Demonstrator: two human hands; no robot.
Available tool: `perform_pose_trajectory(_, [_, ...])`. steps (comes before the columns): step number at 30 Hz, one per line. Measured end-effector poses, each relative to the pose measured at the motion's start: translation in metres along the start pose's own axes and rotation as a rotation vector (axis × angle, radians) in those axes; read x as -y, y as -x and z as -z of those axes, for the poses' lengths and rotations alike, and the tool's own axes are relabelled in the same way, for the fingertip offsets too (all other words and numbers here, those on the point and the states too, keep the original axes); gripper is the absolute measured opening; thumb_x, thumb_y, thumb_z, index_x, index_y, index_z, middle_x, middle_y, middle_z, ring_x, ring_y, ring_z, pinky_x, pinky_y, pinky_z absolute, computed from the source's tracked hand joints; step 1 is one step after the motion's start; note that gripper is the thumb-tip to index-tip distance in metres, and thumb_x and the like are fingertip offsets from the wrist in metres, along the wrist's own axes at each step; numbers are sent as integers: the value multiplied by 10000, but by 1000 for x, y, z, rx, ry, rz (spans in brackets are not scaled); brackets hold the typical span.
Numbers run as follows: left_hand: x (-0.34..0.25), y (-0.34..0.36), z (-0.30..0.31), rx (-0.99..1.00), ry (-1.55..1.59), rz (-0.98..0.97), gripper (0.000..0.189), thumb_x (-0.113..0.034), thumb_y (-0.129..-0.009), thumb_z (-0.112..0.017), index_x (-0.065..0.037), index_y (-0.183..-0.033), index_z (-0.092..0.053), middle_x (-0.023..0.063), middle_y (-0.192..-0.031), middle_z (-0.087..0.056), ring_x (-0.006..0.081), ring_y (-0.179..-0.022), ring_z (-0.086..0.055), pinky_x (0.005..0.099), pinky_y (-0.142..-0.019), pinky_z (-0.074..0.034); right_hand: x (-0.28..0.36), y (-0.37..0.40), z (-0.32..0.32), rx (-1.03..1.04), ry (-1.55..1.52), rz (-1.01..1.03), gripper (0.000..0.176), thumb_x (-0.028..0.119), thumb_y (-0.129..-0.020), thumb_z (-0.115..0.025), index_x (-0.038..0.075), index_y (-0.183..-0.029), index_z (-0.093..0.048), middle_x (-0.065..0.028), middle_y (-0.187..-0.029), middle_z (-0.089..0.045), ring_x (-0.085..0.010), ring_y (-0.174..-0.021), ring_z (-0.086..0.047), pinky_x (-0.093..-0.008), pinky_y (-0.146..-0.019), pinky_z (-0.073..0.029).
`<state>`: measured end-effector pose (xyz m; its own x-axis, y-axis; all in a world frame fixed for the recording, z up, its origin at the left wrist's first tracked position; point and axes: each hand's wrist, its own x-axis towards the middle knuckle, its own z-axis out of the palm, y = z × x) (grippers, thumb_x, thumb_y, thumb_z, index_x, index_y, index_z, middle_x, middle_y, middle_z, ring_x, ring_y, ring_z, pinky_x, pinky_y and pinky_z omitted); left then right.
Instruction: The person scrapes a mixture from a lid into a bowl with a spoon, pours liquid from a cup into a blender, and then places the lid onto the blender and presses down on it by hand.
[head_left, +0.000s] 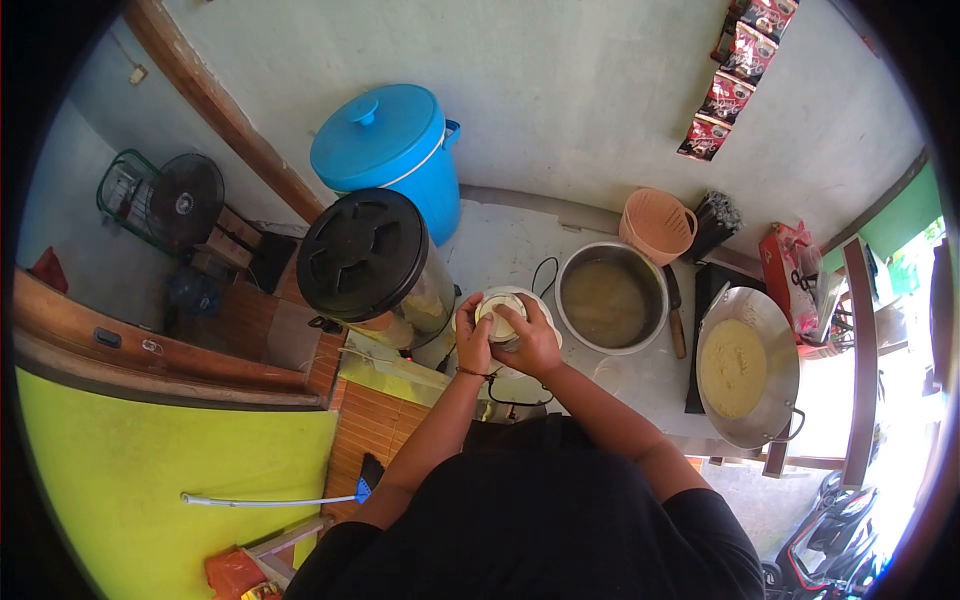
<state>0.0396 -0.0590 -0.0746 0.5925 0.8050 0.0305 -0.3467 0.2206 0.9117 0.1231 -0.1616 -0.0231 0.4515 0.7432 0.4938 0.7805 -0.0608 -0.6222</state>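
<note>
Both my hands meet over a small round white container point(499, 311) with pale contents, on the counter in front of me. My left hand point(472, 343) grips its left side. My right hand point(532, 338) wraps around its right side and rim. A wider white rim point(547, 309) shows just behind the container. A black cord point(545, 270) runs off behind it.
A steel urn with a black lid point(363, 253) and a blue lidded bucket point(385, 137) stand at the left. A steel bowl of murky liquid point(611, 298), a knife point(675, 318), a pink basket point(656, 224) and a wok of yellow batter point(738, 366) lie to the right.
</note>
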Motion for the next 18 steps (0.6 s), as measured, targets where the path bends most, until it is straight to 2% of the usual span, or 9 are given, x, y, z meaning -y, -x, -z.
perform_pose_trajectory(10, [-5,0,0,-32,-14,67,429,-70,-858,-521,23,-1265,-420,121,-1199,-498,192,-1096,-494,306,-970,-397,-2,1,2,52,-3,-17,681,249,-595,-807,165,-1218,-544,-252,-1249,-453,-430,-1124,-493,-467,-908,-460])
perform_pose_trajectory(18, [-8,1,-2,-20,-45,28,436,-79,-859,-552,28,-1261,-419,118,-1190,-503,188,-1090,-498,299,-959,-404,-2,1,2,43,-10,2,694,251,-594,-811,173,-1228,-539,-256,-1240,-458,-433,-1116,-497,-476,-907,-456])
